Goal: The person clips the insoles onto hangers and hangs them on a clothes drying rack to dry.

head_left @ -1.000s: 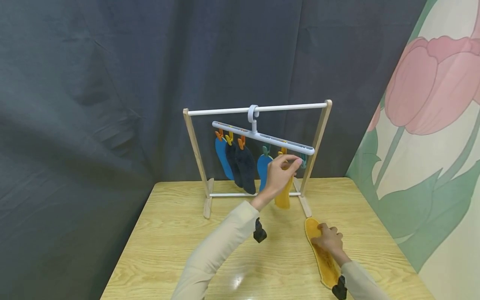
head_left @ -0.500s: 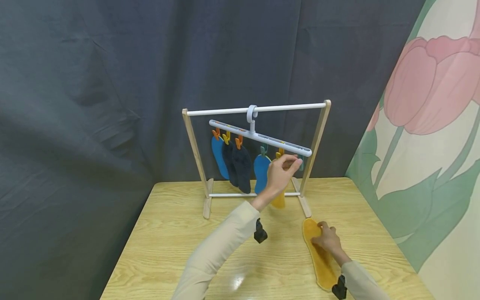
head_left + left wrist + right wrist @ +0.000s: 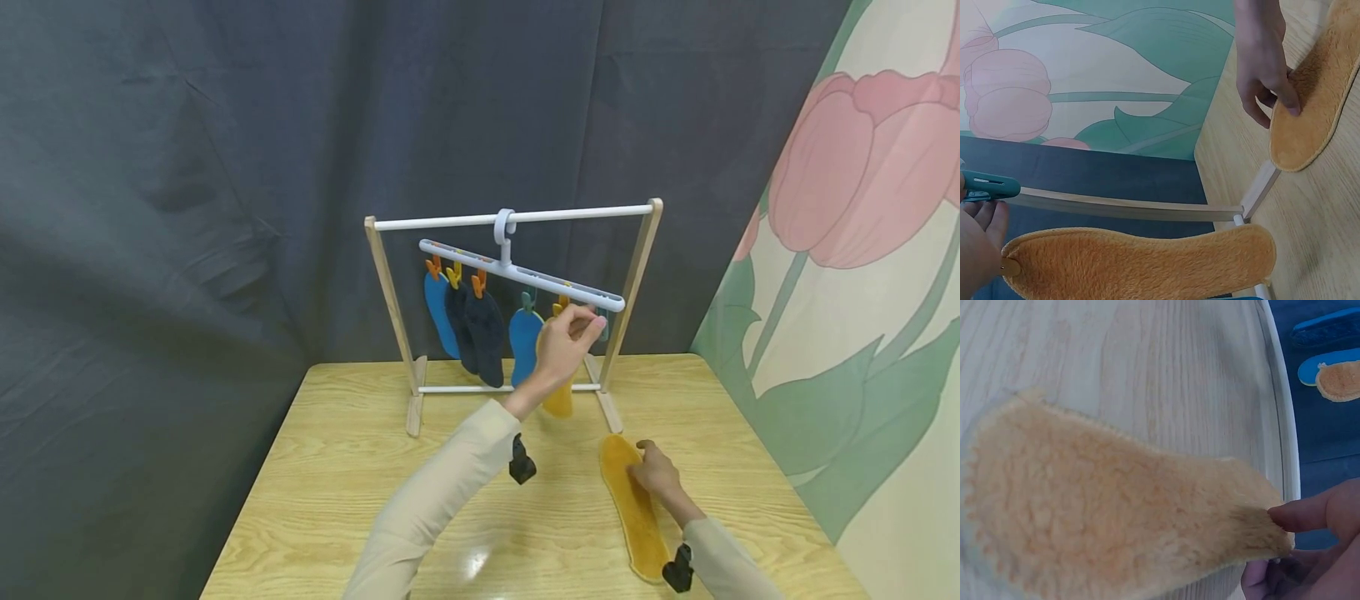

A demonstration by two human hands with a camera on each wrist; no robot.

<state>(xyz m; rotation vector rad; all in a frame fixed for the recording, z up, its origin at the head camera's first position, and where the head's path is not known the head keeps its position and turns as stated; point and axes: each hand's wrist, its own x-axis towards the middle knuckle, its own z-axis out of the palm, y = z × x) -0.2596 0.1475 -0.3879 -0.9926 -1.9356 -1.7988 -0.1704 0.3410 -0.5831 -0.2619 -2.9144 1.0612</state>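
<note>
My left hand is raised at the right end of a pale blue hanger, pinching a teal clothespin that hangs from it. Close to that hand, a fuzzy yellow insole dangles from a yellow clip. Low on the right, my right hand grips the edge of another yellow insole over the table. In the right wrist view the thumb lies on its fuzzy face and the fingers are underneath. The left wrist view shows only part of the left hand at the edge.
A wooden rack with white rods carries the hanger, which tilts down to the right. Further left hang blue insoles and dark insoles on coloured clips. Behind is a dark curtain; a tulip-painted wall borders the table's right side.
The insole in my right hand has shifted slightly left. Earlier, the hanger and its hanging insoles swung a little left. My left hand stays at the teal clothespin.
</note>
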